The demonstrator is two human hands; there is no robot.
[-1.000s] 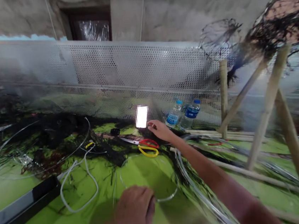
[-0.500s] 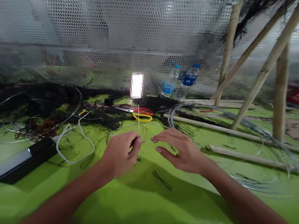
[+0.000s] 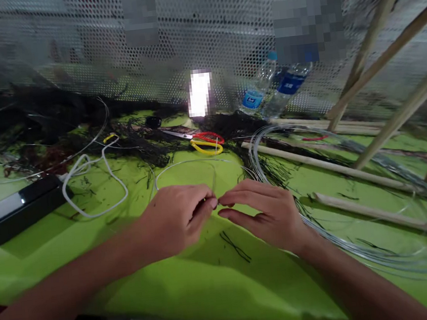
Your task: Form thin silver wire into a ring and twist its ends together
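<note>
My left hand [image 3: 179, 214] is closed, thumb and forefinger pinched on a thin wire [image 3: 214, 176] that rises faintly above the fingertips. My right hand [image 3: 267, 213] faces it, the fingertips almost meeting those of the left at the wire. A small gap shows between the right thumb and forefinger, and the fingers are stretched out. Just beyond both hands, a thin loop of wire curves over the green table cover [image 3: 196, 289]. Scissors [image 3: 207, 143] with one red and one yellow handle lie farther back.
To the right lies a coil of clear wire [image 3: 257, 158] beside wooden poles [image 3: 305, 160]. Two water bottles [image 3: 254, 94] stand at the back by a perforated metal sheet [image 3: 219, 32]. On the left are a black box [image 3: 19, 203], a white cord [image 3: 118, 180] and dark stringy fibres [image 3: 143, 147].
My hands have come closer together, the right fingertips now nearly touching the left. The white upright length of wire above the left hand shows less. The view has tilted down and moved nearer.
</note>
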